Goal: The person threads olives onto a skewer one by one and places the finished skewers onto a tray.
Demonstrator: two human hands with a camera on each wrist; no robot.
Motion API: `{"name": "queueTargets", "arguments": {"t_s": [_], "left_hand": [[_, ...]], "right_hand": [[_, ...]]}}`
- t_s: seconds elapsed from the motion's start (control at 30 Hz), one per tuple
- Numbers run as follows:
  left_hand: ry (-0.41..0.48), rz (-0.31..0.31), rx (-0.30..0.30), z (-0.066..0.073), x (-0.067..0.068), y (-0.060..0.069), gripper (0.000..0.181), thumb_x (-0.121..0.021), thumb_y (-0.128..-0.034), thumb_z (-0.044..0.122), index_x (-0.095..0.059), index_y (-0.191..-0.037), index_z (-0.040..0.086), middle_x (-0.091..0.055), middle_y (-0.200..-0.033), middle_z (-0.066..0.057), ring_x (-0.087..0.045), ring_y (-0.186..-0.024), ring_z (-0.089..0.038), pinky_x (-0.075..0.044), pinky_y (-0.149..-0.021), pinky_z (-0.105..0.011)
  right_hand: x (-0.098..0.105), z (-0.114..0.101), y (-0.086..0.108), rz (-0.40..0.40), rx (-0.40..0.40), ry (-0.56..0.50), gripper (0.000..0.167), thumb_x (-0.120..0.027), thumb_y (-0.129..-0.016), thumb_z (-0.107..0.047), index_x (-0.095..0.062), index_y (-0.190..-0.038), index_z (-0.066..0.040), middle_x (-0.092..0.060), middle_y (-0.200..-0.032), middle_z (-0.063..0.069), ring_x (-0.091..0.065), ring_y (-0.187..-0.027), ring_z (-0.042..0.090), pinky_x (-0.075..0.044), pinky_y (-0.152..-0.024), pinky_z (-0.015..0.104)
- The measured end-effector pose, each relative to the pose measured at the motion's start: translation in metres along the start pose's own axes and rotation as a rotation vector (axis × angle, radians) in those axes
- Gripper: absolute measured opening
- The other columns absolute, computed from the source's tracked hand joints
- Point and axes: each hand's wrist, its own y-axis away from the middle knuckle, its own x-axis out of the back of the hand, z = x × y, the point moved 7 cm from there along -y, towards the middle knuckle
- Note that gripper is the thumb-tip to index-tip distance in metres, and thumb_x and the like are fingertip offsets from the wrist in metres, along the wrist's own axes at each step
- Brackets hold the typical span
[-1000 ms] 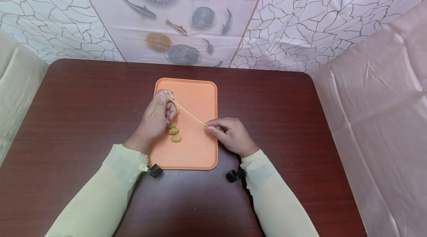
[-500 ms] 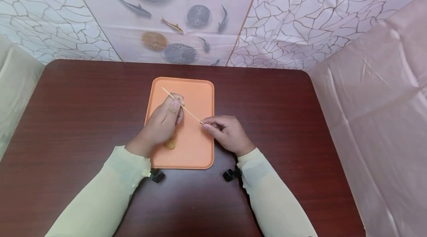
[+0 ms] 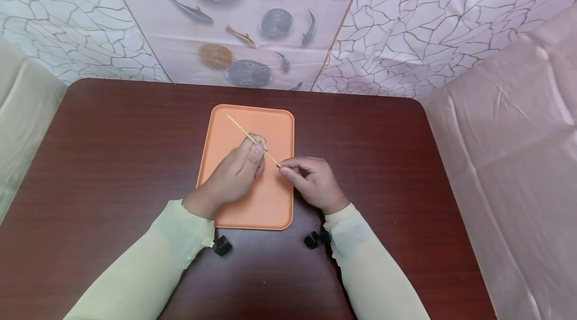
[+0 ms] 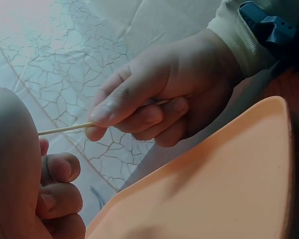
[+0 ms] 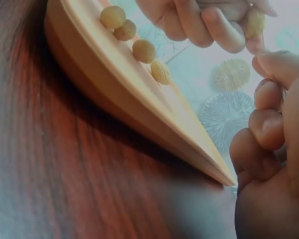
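Note:
A thin wooden skewer [image 3: 239, 126] slants over the tray, its far end sticking out beyond my left hand [image 3: 239, 170]. That hand pinches a yellow-green olive [image 5: 255, 22] threaded on the skewer; in the head view the fingers hide it. My right hand [image 3: 312, 181] holds the skewer's near end between thumb and index finger, the other fingers curled, as the left wrist view also shows. Several more olives [image 5: 144, 51] lie on the orange tray [image 5: 124, 89] in the right wrist view. From the head camera, my left hand and forearm cover them.
The orange tray, with a low raised rim [image 3: 294, 134], lies on a dark reddish-brown table [image 3: 383, 160]. Patterned cloth [image 3: 405, 24] hangs behind the table. Plain beige cloth [image 3: 518, 134] stands along the right side.
My left hand has slid the olive down along the skewer, rightward and nearer to my right hand. The skewer's far end now shows past the left fingers. My right hand stays nearly in place.

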Motion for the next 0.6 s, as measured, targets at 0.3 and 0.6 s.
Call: {"name": "queueTargets", "arguments": {"t_s": [0.3,0.6], "left_hand": [[0.022,-0.046,0.030,-0.001,-0.014,0.000,0.033,-0.029,-0.1254,0.034,-0.051,-0.124,0.010,-0.051,-0.074,0.001,-0.050,-0.066,-0.018,-0.044,-0.066,-0.030],[-0.043,-0.091,0.102,-0.002,-0.028,0.002,0.036,-0.026,-0.1244,0.047,-0.049,-0.124,0.020,-0.053,-0.078,0.000,-0.051,-0.068,-0.020,-0.044,-0.067,-0.031]], "right_hand": [[0.001,-0.002,0.000,0.024,0.012,-0.034,0.008,-0.082,-0.101,-0.002,-0.088,-0.105,-0.005,-0.081,-0.089,0.009,-0.061,-0.067,0.006,-0.053,-0.060,0.018],[0.002,-0.003,0.000,0.040,0.023,-0.052,0.008,-0.082,-0.099,0.001,-0.087,-0.105,-0.003,-0.082,-0.092,0.011,-0.062,-0.067,0.005,-0.054,-0.060,0.018]]}}
